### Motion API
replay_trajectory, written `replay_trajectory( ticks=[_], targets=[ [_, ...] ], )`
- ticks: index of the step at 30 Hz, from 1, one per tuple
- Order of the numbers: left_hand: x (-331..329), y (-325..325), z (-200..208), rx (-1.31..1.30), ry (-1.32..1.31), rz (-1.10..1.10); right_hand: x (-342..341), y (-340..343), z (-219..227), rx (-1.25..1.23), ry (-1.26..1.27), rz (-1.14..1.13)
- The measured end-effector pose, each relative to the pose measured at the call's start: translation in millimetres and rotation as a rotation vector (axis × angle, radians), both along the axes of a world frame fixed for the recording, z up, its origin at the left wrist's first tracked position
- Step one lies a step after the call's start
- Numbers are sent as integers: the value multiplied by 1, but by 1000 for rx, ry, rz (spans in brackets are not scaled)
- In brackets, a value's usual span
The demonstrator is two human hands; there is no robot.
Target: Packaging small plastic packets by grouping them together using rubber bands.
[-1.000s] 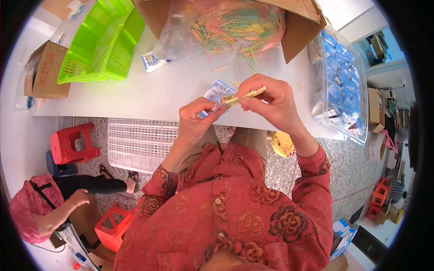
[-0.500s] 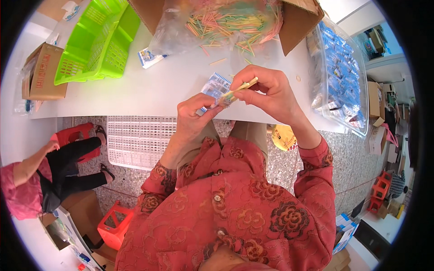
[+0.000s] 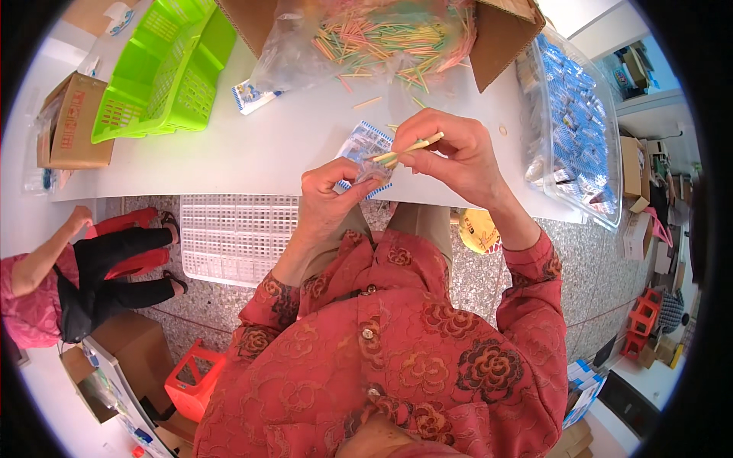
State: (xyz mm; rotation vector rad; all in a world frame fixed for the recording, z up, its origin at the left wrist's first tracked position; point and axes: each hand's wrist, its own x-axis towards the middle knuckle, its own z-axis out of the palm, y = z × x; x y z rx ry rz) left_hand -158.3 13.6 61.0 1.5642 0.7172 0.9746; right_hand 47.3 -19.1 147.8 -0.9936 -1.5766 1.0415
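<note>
My left hand (image 3: 327, 195) pinches the lower edge of a small blue-and-white plastic packet (image 3: 365, 140) just above the table's near edge. In the fingers of my right hand (image 3: 450, 153) are a few thin pale yellow-green sticks (image 3: 418, 145), lying slantwise. Their left ends are at the packet; whether they are inside it I cannot tell. Beyond my hands, a clear plastic bag (image 3: 286, 67) in a cardboard box (image 3: 500, 47) holds a heap of pink, yellow and green sticks (image 3: 382, 42), and several loose ones lie on the table.
A bright green basket (image 3: 164, 84) and another blue-and-white packet (image 3: 253, 98) are at the left. At the right stands a clear bin (image 3: 574, 126) full of blue packets. A white crate (image 3: 237, 240) is below the table edge. A co-worker (image 3: 46, 282) is at far left beside a red stool (image 3: 141, 259).
The packet has turned a little in my left hand, showing more of its lower edge. The sticks in my right hand have shifted slightly right. The co-worker's arm and body have moved.
</note>
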Motion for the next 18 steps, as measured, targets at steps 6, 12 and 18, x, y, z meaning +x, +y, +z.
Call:
replay_trajectory(
  ticks=[6, 12, 18],
  targets=[
    [1, 3, -5, 146, 71, 36, -1, 4, 13, -91, -208, 19],
    [4, 3, 2, 190, 105, 19, -4, 15, 16, -58, -436, 22],
    [-3, 6, -1, 26, 119, -62, -10, 16, 6, 89, -289, -16]
  ],
)
